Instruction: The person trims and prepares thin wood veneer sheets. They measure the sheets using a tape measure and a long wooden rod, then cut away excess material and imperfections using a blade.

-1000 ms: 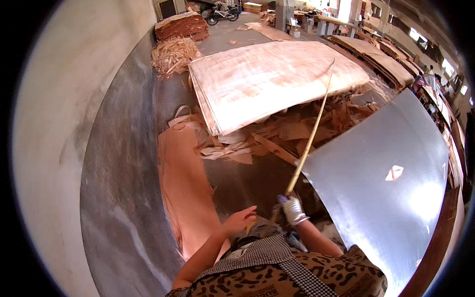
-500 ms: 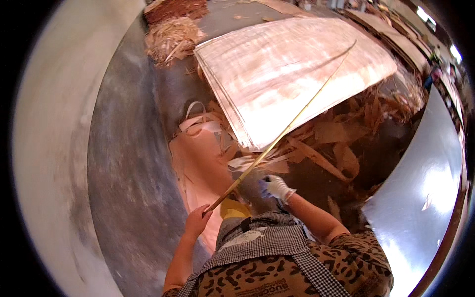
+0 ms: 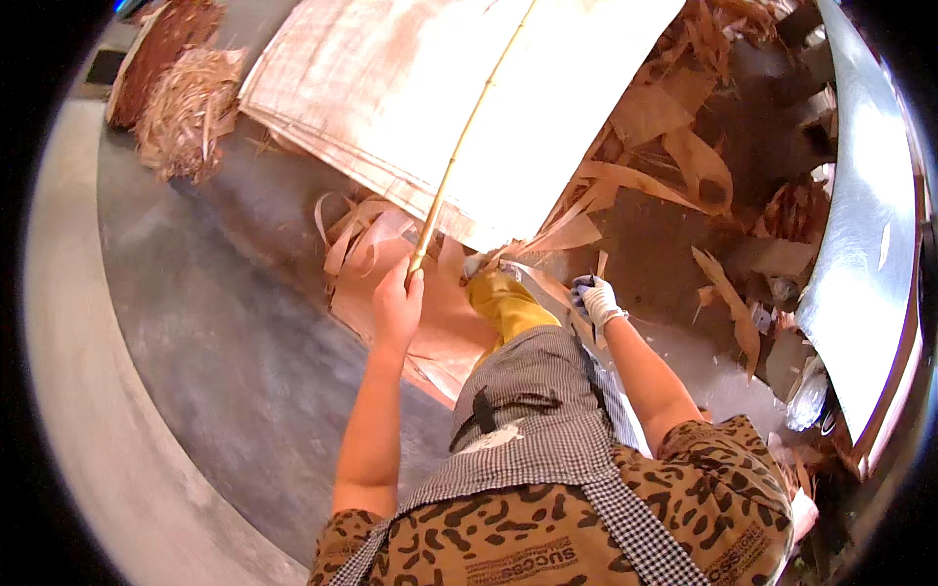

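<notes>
While the stick (image 3: pixel 470 121) is gripped at its near end by the left hand (image 3: pixel 397 308), forearm (image 3: pixel 372 430) extended, the stick is angled over pale sheets (image 3: pixel 391 88). The gloved right hand (image 3: pixel 597 300) is turned inward, fingers (image 3: pixel 584 287) curled; whether anything is held cannot be determined.

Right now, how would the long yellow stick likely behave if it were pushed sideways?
The stick is probably light for its length, since the left hand alone holds it near its thicker end. Slim and tapering, it would likely flex somewhat.

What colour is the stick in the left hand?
Yellowish tan; the stick shows best in the head view.
</notes>
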A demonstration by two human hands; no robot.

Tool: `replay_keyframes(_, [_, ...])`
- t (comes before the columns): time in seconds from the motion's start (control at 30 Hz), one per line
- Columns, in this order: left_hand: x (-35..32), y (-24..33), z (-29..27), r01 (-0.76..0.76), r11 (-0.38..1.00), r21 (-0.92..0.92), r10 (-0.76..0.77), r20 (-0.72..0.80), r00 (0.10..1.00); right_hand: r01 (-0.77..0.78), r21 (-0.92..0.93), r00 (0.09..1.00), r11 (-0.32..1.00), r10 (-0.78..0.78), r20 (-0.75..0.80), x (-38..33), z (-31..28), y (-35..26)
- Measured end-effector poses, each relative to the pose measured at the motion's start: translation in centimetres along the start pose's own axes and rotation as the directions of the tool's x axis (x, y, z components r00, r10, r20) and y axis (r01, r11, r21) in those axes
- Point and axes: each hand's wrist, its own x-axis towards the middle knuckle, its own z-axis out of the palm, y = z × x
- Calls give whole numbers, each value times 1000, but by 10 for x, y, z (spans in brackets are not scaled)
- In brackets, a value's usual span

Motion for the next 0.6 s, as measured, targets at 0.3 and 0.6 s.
replay_keyframes(0.3, [54, -55, 24, 160, 987, 36, -164, 257, 952, -45, 26, 977, 999, 50, -205, 157, 68, 27])
replay_keyframes(0.6, [75, -102, 43, 269, 949, 162, -307, 294, 905, -25, 56, 959, 998, 40, -280, 243, 104, 13])
